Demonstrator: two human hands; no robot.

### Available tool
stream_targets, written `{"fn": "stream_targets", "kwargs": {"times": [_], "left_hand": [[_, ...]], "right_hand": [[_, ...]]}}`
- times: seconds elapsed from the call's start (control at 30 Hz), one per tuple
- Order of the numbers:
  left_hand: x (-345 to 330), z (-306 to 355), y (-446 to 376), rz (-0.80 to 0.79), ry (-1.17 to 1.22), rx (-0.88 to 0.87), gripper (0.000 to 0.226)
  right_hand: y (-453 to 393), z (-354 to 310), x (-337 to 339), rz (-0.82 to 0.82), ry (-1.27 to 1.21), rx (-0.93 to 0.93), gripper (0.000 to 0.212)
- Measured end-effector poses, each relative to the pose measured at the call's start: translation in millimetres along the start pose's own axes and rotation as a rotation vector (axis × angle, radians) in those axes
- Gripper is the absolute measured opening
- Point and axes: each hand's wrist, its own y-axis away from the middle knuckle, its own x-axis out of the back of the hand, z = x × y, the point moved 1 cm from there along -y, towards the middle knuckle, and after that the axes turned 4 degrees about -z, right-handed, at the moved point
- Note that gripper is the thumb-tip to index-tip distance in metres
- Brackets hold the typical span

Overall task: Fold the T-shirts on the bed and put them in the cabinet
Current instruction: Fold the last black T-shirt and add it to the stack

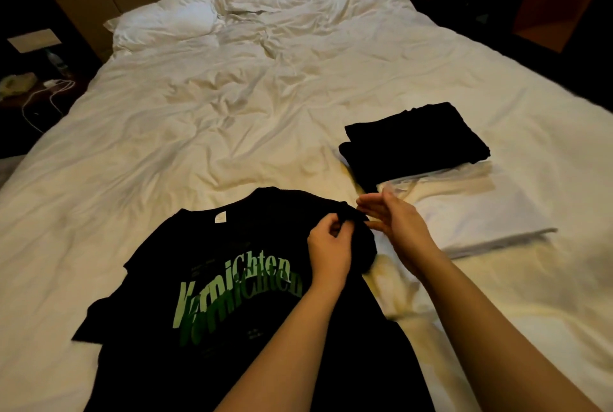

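Head view, left hand (326, 246) pinching black T-shirt (212, 279) sleeve (green lettering), right hand (396, 224) fingers extended.

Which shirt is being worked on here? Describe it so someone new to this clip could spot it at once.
Start from the white bed and look at its near edge, left of the two folded piles. The black T-shirt lies spread there, both hands at its sleeve. Unlike the folded black shirt and folded white shirt, it is unfolded and carries green lettering.

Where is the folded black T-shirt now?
In the head view, the folded black T-shirt lies on the bed, right of centre, just beyond the folded white T-shirt.
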Motion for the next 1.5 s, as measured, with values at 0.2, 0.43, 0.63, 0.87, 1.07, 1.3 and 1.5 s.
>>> {"fn": "stream_targets", "kwargs": {"times": [0.2,0.43,0.63,0.87,1.07,1.3,1.5], "left_hand": [[36.8,1.2,-15.7,0.121,0.378,0.313,0.024],[88.5,-15.5,-37.9,-0.02,0.031,0.32,0.021],[68.7,-0.8,-37.2,-0.411,-0.772,-0.204,0.037],[50.4,41.2,-65.7,-0.449,-0.626,-0.195,0.017],[13.7,77.8,-78.0,-0.619,-0.633,-0.077,0.033],[-23.7,107.5,-98.0,-0.452,-0.636,0.011,0.035],[-38.9,118.1,-107.0,-0.279,-0.615,0.013,0.022]], "right_hand": [[-13.8,31.6,0.0,-0.126,0.624,-0.041,0.039],[-11.7,33.9,-23.2,-0.044,0.435,0.041,0.011],[-6.3,19.9,-24.7,0.104,0.362,0.155,0.013],[11.9,9.4,1.8,0.287,0.435,0.267,0.006],[19.5,20.3,21.2,0.251,0.688,0.333,0.02],[27.4,31.4,21.9,-0.126,0.757,0.118,0.031],[38.0,32.9,25.5,0.217,0.722,0.222,0.02]]}}
